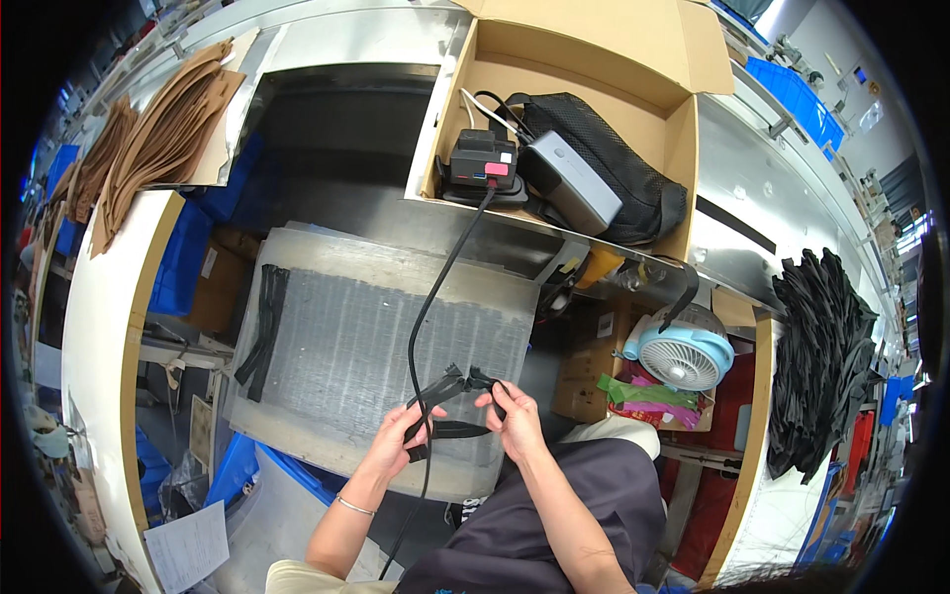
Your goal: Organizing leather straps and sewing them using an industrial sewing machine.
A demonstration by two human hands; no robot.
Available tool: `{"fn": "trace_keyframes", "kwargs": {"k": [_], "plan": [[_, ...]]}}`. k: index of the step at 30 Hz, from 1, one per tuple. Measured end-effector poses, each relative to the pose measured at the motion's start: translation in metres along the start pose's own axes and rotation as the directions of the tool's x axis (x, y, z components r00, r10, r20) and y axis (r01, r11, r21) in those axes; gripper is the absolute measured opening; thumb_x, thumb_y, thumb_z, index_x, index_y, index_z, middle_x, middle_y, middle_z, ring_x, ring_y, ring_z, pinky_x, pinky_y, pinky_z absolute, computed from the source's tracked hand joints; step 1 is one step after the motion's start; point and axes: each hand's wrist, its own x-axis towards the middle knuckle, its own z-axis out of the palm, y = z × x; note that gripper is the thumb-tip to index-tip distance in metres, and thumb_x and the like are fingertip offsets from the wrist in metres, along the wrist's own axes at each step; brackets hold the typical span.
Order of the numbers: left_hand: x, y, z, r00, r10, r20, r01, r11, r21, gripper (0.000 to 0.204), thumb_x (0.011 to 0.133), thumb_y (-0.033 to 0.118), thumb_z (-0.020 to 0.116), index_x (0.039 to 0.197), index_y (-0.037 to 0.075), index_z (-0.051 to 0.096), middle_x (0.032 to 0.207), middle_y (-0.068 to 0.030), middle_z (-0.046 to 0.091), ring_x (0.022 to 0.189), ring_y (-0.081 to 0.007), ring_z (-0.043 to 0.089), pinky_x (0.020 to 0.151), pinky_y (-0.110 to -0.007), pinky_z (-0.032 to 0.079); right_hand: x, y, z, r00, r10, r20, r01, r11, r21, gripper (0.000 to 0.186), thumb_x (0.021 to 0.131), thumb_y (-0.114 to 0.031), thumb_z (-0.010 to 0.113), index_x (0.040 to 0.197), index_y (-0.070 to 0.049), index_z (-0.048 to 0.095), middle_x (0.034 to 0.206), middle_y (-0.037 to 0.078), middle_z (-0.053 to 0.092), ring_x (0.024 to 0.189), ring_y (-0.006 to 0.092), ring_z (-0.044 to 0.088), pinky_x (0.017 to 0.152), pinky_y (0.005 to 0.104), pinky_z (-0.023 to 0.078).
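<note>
My left hand [400, 442] is closed on a black strip [435, 390], possibly a zipper tape, just above the near part of the board. My right hand [515, 424] pinches another end of black strip, and the two frayed-looking ends nearly meet between my hands. Below them a black band [459, 430] spans from one hand to the other; whether it is all one piece I cannot tell. Under my hands lies a grey, scuffed board [366, 327]. A few similar black strips [262, 332] rest along its left side.
A black cable [435, 287] hangs past my left hand from a device [485, 158] in an open cardboard box [584, 67]. Brown strips [168, 129] are piled at far left, black strips [823, 356] at right. A blue fan [683, 358] stands under the right tabletop.
</note>
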Motion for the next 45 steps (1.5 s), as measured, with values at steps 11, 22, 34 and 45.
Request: {"fn": "trace_keyframes", "kwargs": {"k": [11,22,34,45], "plan": [[0.013,-0.003,-0.009,0.999,-0.042,0.003,0.039,0.962,0.272,0.027,0.089,0.018,0.057,0.108,-0.001,0.059,0.081,-0.0038,0.064,0.071,-0.0094,0.058,0.066,-0.023,0.044,-0.021,-0.038,-0.043,0.999,0.041,-0.011,-0.043,0.962,-0.270,0.016,0.092,-0.010,0.046,0.101,0.000,0.054,0.096,0.015,0.064,0.065,0.0161,0.060,0.053,0.0286,0.045],[0.040,-0.042,0.076,0.947,-0.068,0.314,0.054,0.997,0.053,0.046,0.092,0.007,0.049,0.135,0.005,0.034,0.101,-0.0142,0.063,0.077,-0.0210,0.065,0.065,-0.028,0.055,-0.029,-0.030,-0.036,0.968,0.156,0.197,-0.190,0.967,0.168,0.042,0.094,-0.033,0.044,0.124,-0.003,0.045,0.114,0.009,0.056,0.084,0.0156,0.057,0.059,0.0286,0.046],[0.029,-0.041,-0.038,0.975,0.205,0.087,-0.215,0.755,0.620,0.054,0.089,0.014,0.054,0.136,0.006,0.030,0.094,-0.0119,0.063,0.088,-0.0203,0.061,0.080,-0.032,0.048,-0.064,-0.069,0.018,0.965,-0.203,0.168,0.244,0.927,-0.285,0.035,0.096,-0.019,0.038,0.119,0.007,0.042,0.084,0.023,0.063,0.068,0.0307,0.064,0.066,0.0399,0.054],[0.107,0.102,-0.291,0.317,0.723,-0.614,0.692,0.266,0.671,0.052,0.081,0.031,0.063,0.115,-0.004,0.045,0.123,-0.0200,0.049,0.118,-0.0352,0.042,0.098,-0.045,0.032,-0.086,-0.077,0.031,0.966,-0.053,0.251,0.047,0.998,0.029,0.029,0.094,-0.026,0.044,0.087,-0.002,0.058,0.054,-0.001,0.033,0.047,0.0110,0.026,0.049,0.0278,0.023]]}}
